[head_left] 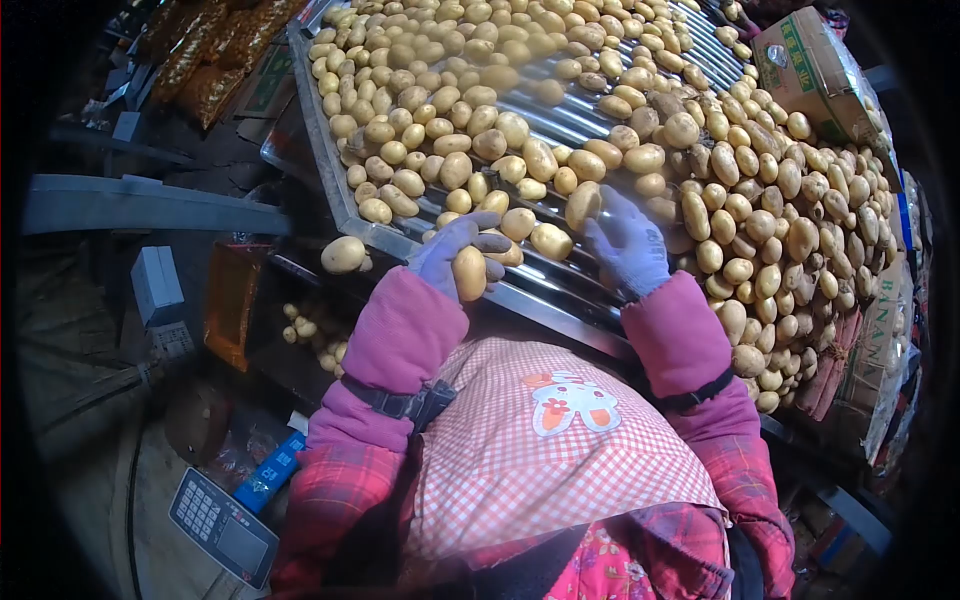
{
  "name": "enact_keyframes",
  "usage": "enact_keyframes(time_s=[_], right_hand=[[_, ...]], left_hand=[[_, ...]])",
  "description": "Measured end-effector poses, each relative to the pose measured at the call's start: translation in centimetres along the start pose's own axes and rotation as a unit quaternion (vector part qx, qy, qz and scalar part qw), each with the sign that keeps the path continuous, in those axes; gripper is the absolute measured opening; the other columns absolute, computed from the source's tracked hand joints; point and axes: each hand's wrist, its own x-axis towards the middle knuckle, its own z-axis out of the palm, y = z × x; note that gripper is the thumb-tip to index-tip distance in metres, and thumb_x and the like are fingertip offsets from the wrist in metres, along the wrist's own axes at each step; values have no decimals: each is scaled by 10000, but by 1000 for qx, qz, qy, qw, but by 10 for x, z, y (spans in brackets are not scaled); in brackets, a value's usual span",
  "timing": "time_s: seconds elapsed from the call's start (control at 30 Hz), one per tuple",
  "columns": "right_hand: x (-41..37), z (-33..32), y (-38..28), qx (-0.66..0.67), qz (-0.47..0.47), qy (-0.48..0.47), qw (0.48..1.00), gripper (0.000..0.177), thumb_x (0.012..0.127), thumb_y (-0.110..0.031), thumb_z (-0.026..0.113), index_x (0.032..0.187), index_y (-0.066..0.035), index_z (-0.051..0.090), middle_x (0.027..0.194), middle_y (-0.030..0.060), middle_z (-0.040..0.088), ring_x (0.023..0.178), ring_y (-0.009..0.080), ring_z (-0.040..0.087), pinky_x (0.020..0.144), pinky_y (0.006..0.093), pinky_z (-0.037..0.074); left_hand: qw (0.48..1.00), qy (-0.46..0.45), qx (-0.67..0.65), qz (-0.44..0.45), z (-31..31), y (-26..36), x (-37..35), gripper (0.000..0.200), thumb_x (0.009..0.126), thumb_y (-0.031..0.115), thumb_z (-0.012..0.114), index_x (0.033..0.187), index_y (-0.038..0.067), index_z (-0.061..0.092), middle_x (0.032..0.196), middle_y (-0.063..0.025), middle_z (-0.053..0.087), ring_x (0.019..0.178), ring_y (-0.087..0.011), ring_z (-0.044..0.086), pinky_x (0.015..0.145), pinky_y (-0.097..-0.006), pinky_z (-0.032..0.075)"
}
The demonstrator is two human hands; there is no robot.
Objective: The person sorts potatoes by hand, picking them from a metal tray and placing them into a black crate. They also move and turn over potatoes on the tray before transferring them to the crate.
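Many potatoes (480, 70) lie on a table of metal rollers (570, 122) with a metal rim. My left hand (452, 250), in a pale purple glove, is at the near edge of the rollers, its fingers wrapped round a potato (469, 274). To the right, my right hand (628, 243), gloved the same way, is over the rollers with its fingers against another potato (583, 207). Loose potatoes lie on the rollers between the two hands.
A potato heap (790, 230) rises at the right, beside cardboard boxes (815, 75). At the left are an orange crate (232, 305), a white box (157, 285) and a blue metal bar (150, 207). A keypad scale (222, 525) sits lower left.
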Motion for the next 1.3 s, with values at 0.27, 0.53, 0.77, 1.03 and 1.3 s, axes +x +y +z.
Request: enact_keyframes(time_s=[0.27,0.53,0.77,1.03,1.3], right_hand=[[16,29,15,-86,-13,-19,996,743,828,-455,620,1432,-114,354,1368,193,453,1140,381,532,956,470,432],[15,30,19,-91,-20,-20,995,779,821,-483,627,1456,-152,319,1345,186,468,1160,371,516,974,472,413],[16,28,20,-86,-21,-30,996,781,824,-490,622,1459,-155,313,1345,188,467,1176,371,507,981,469,410],[15,29,18,-95,-16,-28,995,790,825,-507,615,1462,-157,306,1344,188,463,1161,376,513,979,471,411],[21,7,14,-61,-1,-72,996,656,845,-506,596,1380,-161,443,1184,173,582,1063,349,583,926,427,460]], left_hand=[[1000,-14,-22,1,-6,-1,5,392,981,264,442,1313,60,484,1102,-91,570,873,-147,580,743,-261,510],[996,7,-84,-20,-6,3,6,365,974,251,450,1277,61,521,1095,-93,586,925,-175,600,719,-273,509],[995,3,-95,-15,-3,3,5,386,956,294,472,1260,66,540,1109,-104,592,944,-184,610,716,-279,516],[975,-4,-216,-58,-1,3,22,434,930,353,518,1270,84,523,1237,-174,550,1025,-282,605,728,-389,551],[962,-2,-264,-74,-12,-2,33,590,909,534,457,1292,85,448,1320,-200,481,1107,-367,552,751,-523,540]])
